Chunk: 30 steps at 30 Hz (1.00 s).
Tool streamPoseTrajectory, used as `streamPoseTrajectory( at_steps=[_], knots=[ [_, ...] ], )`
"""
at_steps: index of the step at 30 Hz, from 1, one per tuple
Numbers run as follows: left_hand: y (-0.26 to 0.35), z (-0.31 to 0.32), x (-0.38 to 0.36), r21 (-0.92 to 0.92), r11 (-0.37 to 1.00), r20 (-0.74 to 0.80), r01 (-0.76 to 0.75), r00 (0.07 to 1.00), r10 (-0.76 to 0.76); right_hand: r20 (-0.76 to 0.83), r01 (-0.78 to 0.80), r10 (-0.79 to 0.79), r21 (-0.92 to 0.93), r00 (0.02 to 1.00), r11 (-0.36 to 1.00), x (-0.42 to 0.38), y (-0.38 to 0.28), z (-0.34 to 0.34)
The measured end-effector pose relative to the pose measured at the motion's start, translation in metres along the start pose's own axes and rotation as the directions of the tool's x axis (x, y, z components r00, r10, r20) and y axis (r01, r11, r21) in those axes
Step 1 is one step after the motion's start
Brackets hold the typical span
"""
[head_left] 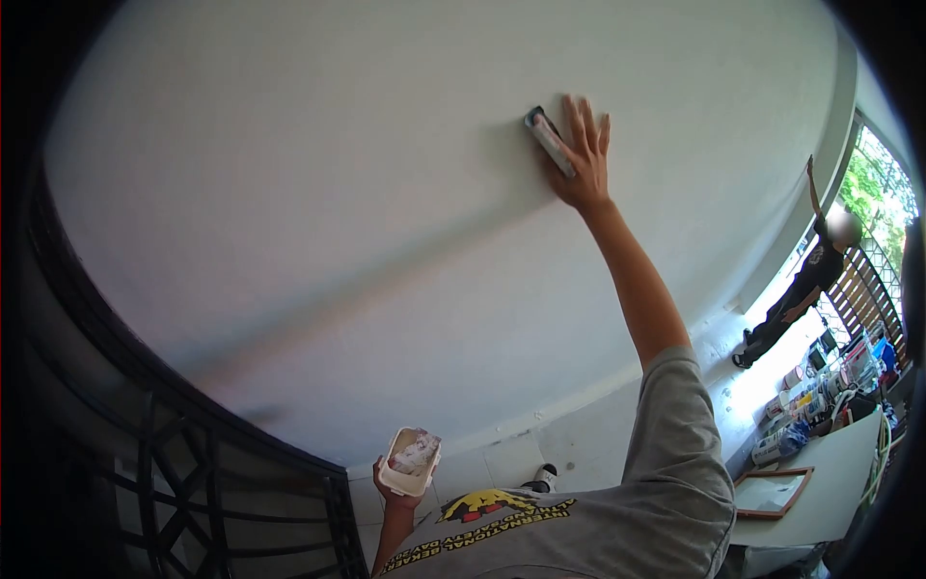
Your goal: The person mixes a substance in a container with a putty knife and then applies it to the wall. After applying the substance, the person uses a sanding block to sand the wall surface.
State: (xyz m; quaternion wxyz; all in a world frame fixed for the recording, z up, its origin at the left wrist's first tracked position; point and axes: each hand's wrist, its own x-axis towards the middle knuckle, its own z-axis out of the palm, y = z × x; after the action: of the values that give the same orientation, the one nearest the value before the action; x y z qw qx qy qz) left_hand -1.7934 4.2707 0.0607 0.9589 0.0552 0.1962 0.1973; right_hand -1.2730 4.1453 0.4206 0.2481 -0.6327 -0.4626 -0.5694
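Observation:
My right hand (584, 159) is raised against the pale wall (386, 193), with several fingers stretched out. Along its thumb side it holds a narrow, whitish, block-like tool (553, 143) with a dark edge and a grey end, close to the wall. The exact kind of this tool cannot be made out. Low at the left, my left hand (403, 497) is wrapped round a small cream plastic tub (431, 478), tilted so that its inside shows. In the tub lies a pale, pinkish-white mass or crumpled piece (415, 454) that I cannot identify.
A dark metal grille (183, 482) borders the wall at lower left. At far right another person (810, 275) in dark clothes stands with one arm raised to the wall. Cans and bottles (810, 396), a framed panel (775, 492) and a board (839, 482) crowd the right side.

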Motion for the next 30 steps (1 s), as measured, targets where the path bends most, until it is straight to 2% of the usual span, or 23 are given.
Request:
streamPoseTrajectory(
  at_steps=[2, 4, 5, 8, 9, 10, 12, 15, 18, 22, 23, 26, 27, 30],
  knots=[
    [-0.004, 0.002, 0.0, 0.015, 1.0, 0.014, -0.022, 1.0, 0.022, 0.01, -0.033, 0.033, -0.025, 0.999, 0.999, 0.0, -0.001, -0.008],
    [-0.002, -0.002, 0.002, 0.041, 0.999, 0.067, -0.026, 0.998, 0.024, -0.045, -0.138, 0.134, -0.1, 0.99, 0.985, 0.004, 0.009, -0.004],
    [-0.002, -0.001, 0.003, 0.03, 0.999, 0.045, -0.026, 0.999, 0.025, -0.076, -0.193, 0.184, -0.137, 0.98, 0.971, 0.007, 0.015, -0.002],
    [-0.005, 0.0, 0.001, 0.005, 1.0, -0.008, -0.031, 0.999, 0.031, -0.226, -0.237, 0.217, -0.064, 0.949, 0.969, 0.007, 0.014, 0.01],
    [-0.006, 0.002, -0.001, 0.003, 0.999, -0.014, -0.038, 0.999, 0.038, -0.214, -0.175, 0.181, 0.045, 0.96, 0.984, 0.004, 0.008, 0.01],
    [-0.006, 0.003, 0.002, 0.0, 0.999, -0.015, -0.048, 0.999, 0.048, -0.159, -0.02, 0.032, 0.072, 0.987, 0.997, 0.003, 0.006, 0.007],
    [-0.004, -0.002, 0.004, -0.014, 1.0, 0.029, -0.025, 0.999, 0.025, -0.103, 0.01, -0.014, -0.042, 0.995, 0.999, 0.005, 0.004, -0.001],
    [-0.001, -0.015, 0.006, -0.005, 1.0, 0.024, -0.01, 1.0, 0.01, -0.244, -0.235, 0.195, -0.144, 0.95, 0.961, 0.004, 0.007, 0.006],
    [-0.003, -0.021, 0.005, -0.019, 1.0, -0.034, -0.01, 0.999, 0.009, -0.178, 0.124, -0.111, 0.062, 0.978, 0.99, -0.004, 0.014, 0.002],
    [-0.002, -0.02, 0.006, -0.056, 0.998, -0.088, 0.012, 0.996, -0.017, -0.326, -0.198, 0.215, 0.084, 0.921, 0.977, 0.014, 0.004, -0.006],
    [-0.002, -0.018, 0.006, -0.009, 1.0, -0.042, 0.007, 0.999, -0.007, -0.391, -0.191, 0.188, 0.034, 0.901, 0.981, 0.016, 0.005, 0.001],
    [0.004, -0.014, 0.016, 0.098, 0.995, 0.062, -0.021, 0.998, 0.015, -0.228, 0.073, -0.083, -0.052, 0.97, 0.996, 0.015, -0.005, -0.007],
    [0.005, -0.012, 0.019, 0.114, 0.993, 0.065, -0.022, 0.998, 0.014, -0.39, -0.099, 0.141, 0.124, 0.91, 0.987, 0.022, -0.008, -0.007],
    [0.007, -0.024, 0.009, 0.049, 0.996, 0.01, 0.07, 0.997, -0.071, -0.346, -0.142, 0.116, -0.051, 0.931, 0.989, 0.021, -0.012, -0.007]
  ],
)
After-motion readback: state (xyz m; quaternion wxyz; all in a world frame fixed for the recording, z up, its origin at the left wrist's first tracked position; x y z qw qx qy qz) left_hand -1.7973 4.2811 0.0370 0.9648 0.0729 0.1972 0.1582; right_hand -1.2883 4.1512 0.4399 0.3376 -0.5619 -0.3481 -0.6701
